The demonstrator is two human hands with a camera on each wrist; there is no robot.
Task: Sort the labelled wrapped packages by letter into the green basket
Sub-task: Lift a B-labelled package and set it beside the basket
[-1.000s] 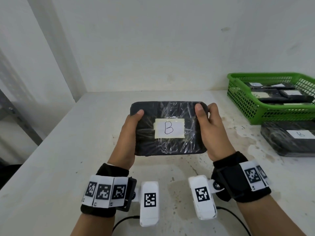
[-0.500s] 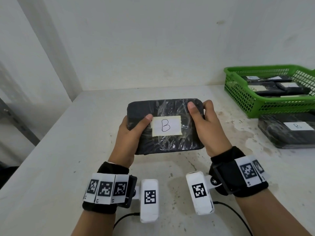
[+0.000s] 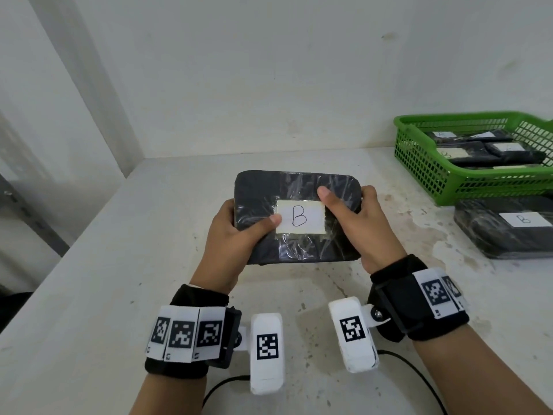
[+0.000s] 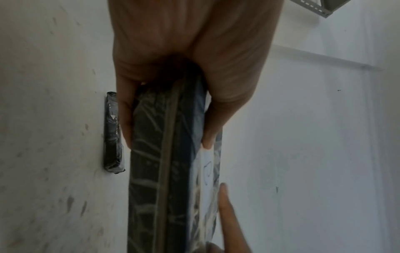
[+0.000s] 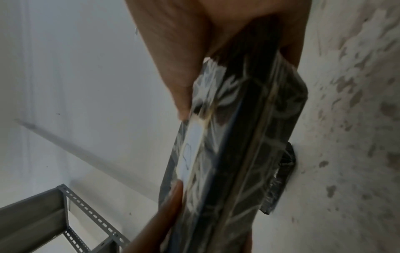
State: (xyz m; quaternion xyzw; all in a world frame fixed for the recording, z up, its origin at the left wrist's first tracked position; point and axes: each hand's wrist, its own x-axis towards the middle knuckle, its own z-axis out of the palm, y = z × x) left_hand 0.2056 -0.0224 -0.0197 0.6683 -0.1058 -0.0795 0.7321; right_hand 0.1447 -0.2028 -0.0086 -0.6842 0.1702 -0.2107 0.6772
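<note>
I hold a black plastic-wrapped package (image 3: pixel 299 247) above the table, its white label marked "B" (image 3: pixel 300 217) facing up. My left hand (image 3: pixel 236 235) grips its left edge, thumb on the label's left end. My right hand (image 3: pixel 359 226) grips the right edge, thumb on top by the label's upper right corner. Both wrist views show the package edge-on (image 4: pixel 162 171) (image 5: pixel 233 154), pinched between thumb and fingers. The green basket (image 3: pixel 425 172) stands at the far right with several labelled black packages inside. A second black package labelled "B" (image 3: pixel 505 232) lies on the table in front of the basket.
The white table (image 3: pixel 119 265) is stained right of centre. White walls close the back and the left. A grey metal shelf frame (image 5: pixel 71 214) shows in the right wrist view. Black cables (image 3: pixel 398 357) trail from the wrist cameras near the front edge.
Both thumbs have slid inward across the top toward the label, the left one now touching its edge. The package stays held at about the same spot.
</note>
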